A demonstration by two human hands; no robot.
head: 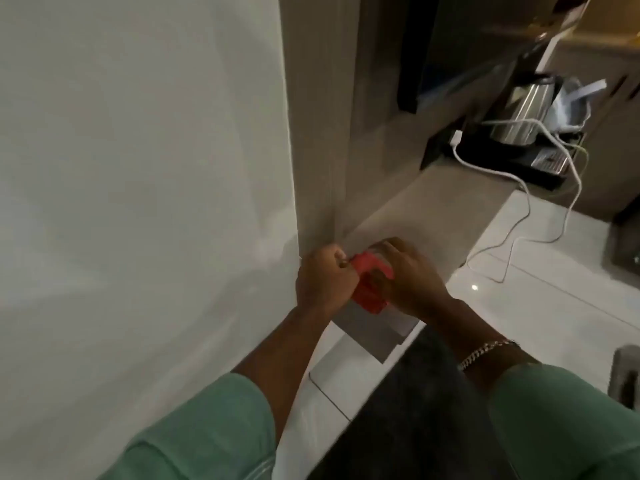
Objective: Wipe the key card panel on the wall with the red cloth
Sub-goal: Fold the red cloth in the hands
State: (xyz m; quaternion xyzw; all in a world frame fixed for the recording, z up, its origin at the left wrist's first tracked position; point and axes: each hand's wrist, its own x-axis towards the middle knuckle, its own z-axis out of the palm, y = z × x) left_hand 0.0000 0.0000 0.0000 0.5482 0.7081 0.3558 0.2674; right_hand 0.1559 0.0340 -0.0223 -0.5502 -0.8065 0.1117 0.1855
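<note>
Left hand (323, 278) and right hand (412, 277) both grip red cloth (370, 285) beside wall corner (294, 188); counter (426, 206) bare beyond.

A soft, matt red cloth (369, 289) is gripped between the left hand (325, 282) and the right hand (412, 282). Left of the hands, a smooth white wall (138, 168) with a faint sheen is seen. Beneath the hands, a matt grey counter (415, 209) is shown. Right of the hands, glossy white floor tiles (554, 271) reflect light. Far beyond the right hand, a shiny brushed-metal kettle (526, 109) stands. A metal chain bracelet (485, 353) and green fabric sleeves (561, 420) are worn.
</note>
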